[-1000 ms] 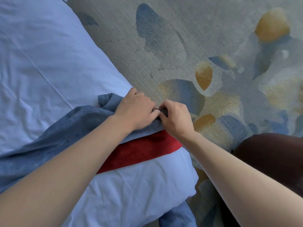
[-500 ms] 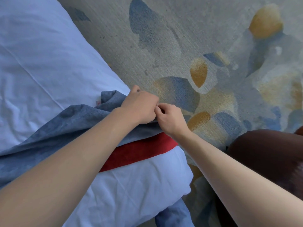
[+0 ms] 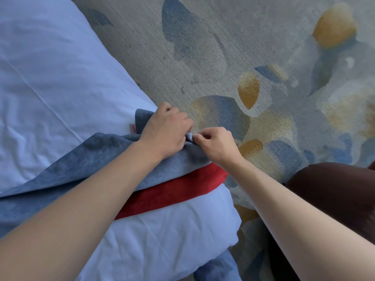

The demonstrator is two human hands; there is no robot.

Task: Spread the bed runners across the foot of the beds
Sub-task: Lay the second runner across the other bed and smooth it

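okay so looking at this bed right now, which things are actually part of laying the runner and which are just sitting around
Part of the job:
- blue-grey bed runner, bunched at the bed's edge
- its red band
- white bedding under it
- left hand and right hand, both gripping the runner's edge

Just there:
- patterned carpet
- dark brown object at the right

No readable text; small pink tag [image 3: 132, 128] on bed runner [image 3: 85, 159] edge, marks illegible

Hotel bedroom: white-sheeted bed [image 3: 60, 78], bed runner [image 3: 91, 159], patterned carpet [image 3: 263, 47].
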